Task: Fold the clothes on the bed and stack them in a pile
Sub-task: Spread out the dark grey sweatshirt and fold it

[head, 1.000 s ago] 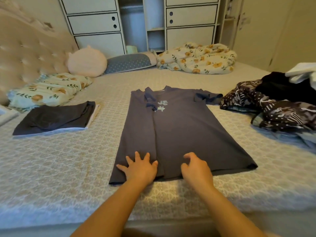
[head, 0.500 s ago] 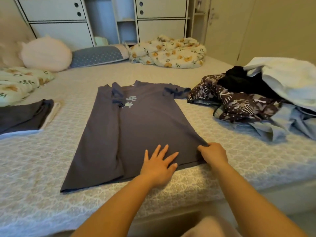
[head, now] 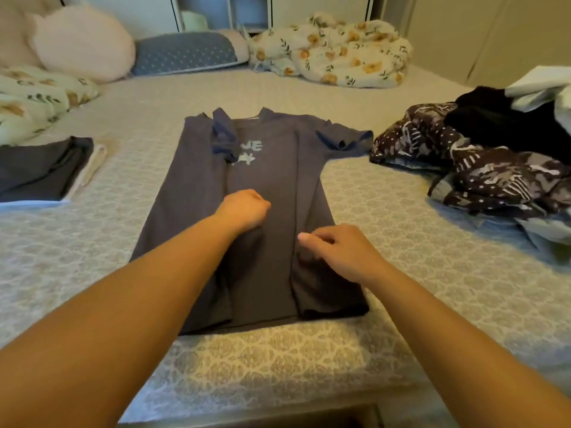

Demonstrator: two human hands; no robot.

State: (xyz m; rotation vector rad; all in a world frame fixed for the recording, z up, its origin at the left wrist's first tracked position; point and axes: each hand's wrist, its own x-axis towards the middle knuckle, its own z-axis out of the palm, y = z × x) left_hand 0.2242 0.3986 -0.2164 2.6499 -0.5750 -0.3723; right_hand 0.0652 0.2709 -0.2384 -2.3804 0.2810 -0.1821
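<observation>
A dark grey T-shirt [head: 265, 217] lies flat in the middle of the bed [head: 278, 359], its collar pointing away from the person and its hem close to the near edge of the mattress. Both long sides are folded inward over the body, so the shirt forms a narrow strip, with a pale printed motif showing on the chest and the right sleeve sticking out sideways. The left hand [head: 244, 210] rests on the middle of the shirt with its fingers curled under into a loose fist; whether it pinches cloth beneath is not clear. The right hand [head: 343, 250] lies on the folded right panel, fingers bent and the thumb reaching toward the centre, seemingly pinching the edge of that fold. To the left, well apart from the shirt, a folded dark garment [head: 40, 168] sits on top of a white one as a small stack. To the right lies an unfolded heap of clothes [head: 482, 162], with a patterned dark piece, a black piece and a white piece. At the far side are a round pink cushion [head: 83, 41], a blue dotted pillow [head: 185, 52] and a crumpled floral blanket [head: 333, 54].
</observation>
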